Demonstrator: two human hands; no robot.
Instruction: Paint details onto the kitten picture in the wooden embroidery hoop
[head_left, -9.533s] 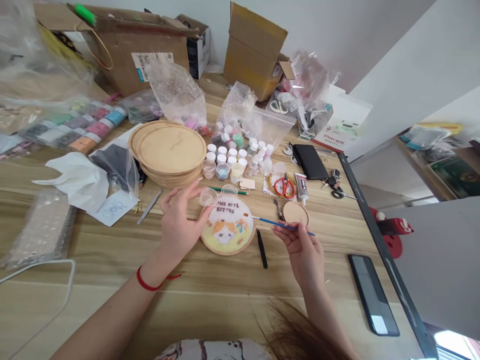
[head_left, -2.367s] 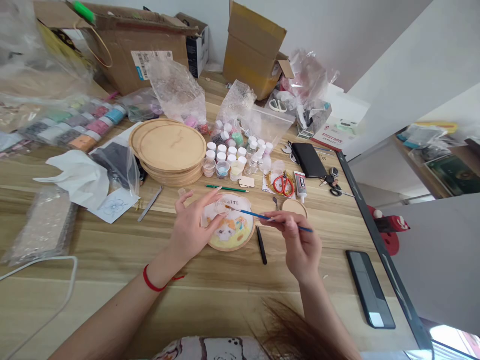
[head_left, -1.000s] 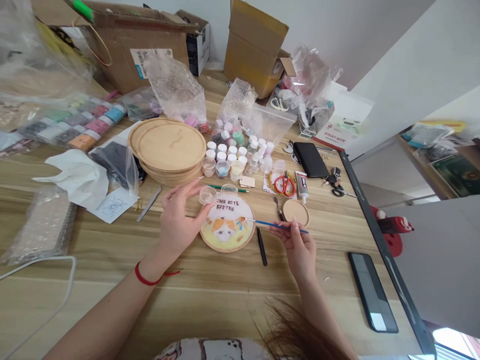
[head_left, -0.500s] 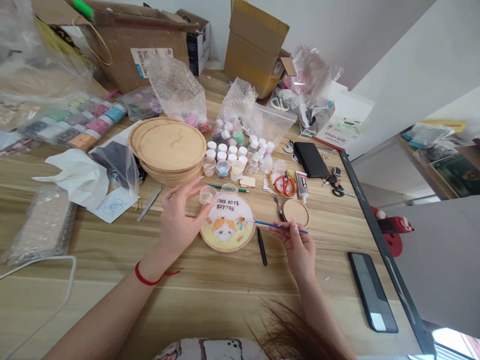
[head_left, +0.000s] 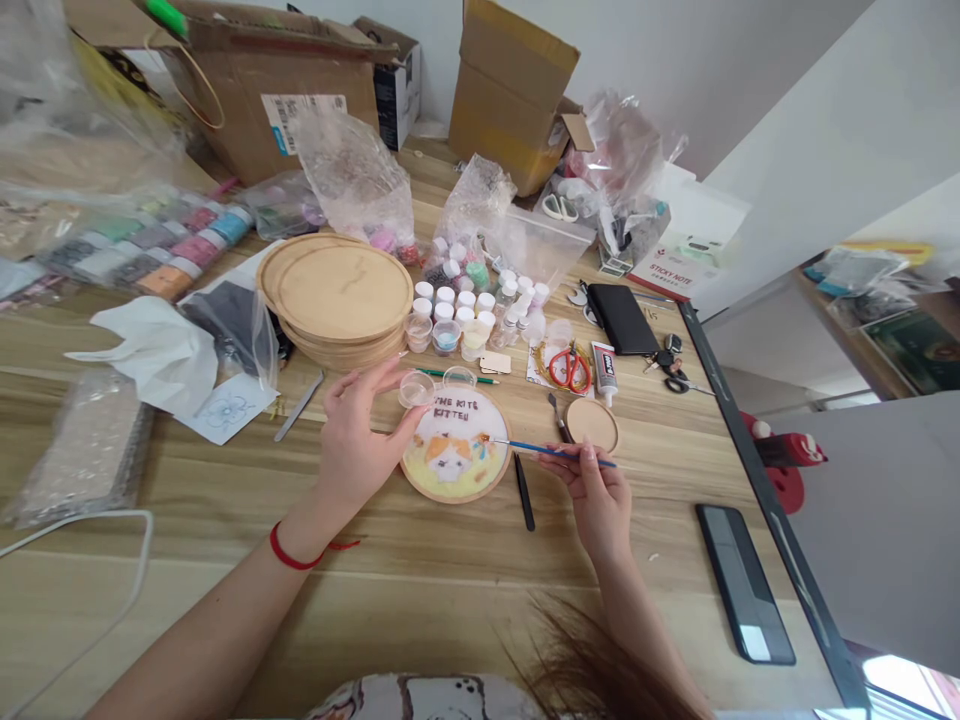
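On the desk (head_left: 420,600), a blue brush (head_left: 529,447) is gripped by the right hand (head_left: 598,495) over a kitten picture (head_left: 452,450); a clear cup (head_left: 415,392) is pinched by the left hand (head_left: 354,435).

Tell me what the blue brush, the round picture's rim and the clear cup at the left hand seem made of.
Blue brush: handle smooth and evenly coloured, perhaps painted wood or plastic; I can't tell which.
Rim: probably wood, matte, judging by its pale tan colour.
Clear cup: likely thin, smooth plastic, since it is see-through.

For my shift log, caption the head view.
Right hand holds blue brush over kitten disc; left hand holds clear cup.
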